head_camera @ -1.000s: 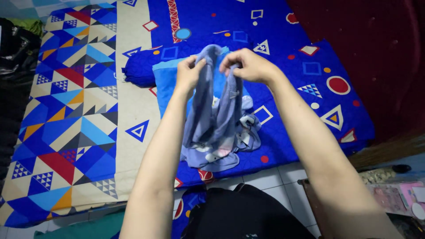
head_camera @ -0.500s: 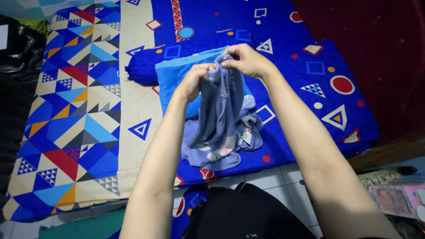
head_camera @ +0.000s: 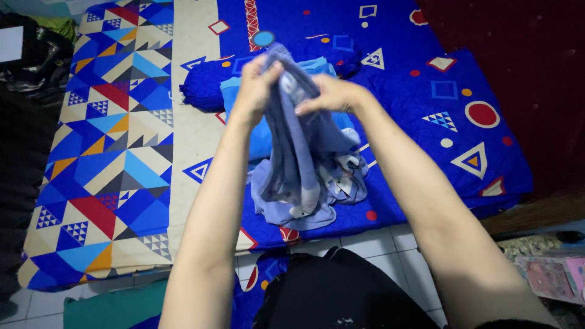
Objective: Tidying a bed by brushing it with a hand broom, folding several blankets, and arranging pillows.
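My left hand and right hand each clamp fingers on the periwinkle garment; it hangs below them over the blue mattress.

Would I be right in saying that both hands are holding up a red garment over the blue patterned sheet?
Not quite: the garment is light blue-purple, not red, as the head view shows. The left hand and the right hand do both grip it near its top, and it hangs down over the blue patterned sheet.

Left hand, right hand pinch lavender garment above blue mattress.
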